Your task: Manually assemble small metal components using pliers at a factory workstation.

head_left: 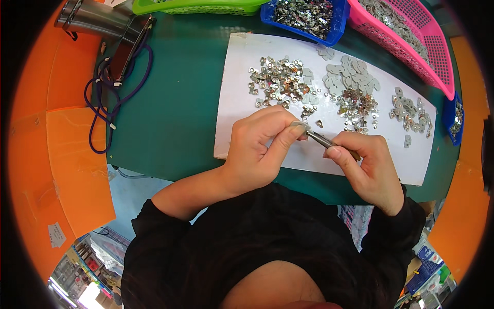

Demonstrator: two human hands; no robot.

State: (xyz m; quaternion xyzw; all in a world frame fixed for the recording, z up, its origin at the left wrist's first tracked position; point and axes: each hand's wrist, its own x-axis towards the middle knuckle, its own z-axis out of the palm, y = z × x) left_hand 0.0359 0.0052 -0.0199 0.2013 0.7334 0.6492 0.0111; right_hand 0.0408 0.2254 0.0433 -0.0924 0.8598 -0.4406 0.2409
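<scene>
Between the thumb and forefinger of my left hand [262,141] is a small flat grey plate [300,124]. My right hand [368,162] is closed round a slim dark metal tool [320,138], whose kind I cannot make out; its tip meets the plate. Both hands are over the near part of a white board [234,92]. Past my left hand lies a pile of small shiny metal parts [280,80]. Beyond my right hand are a heap of flat grey plates [352,74], a pile of small silvery and coppery pieces [357,105] and a looser group of parts [411,113].
Along the far edge of the green table [175,98] stand a green basket [200,9], a blue tray [298,35] of metal parts and a pink basket [406,51]. A smaller blue tray [453,121] is at the right edge. A phone-like device [122,59] with purple cord [146,67] leans by a metal cylinder [95,19].
</scene>
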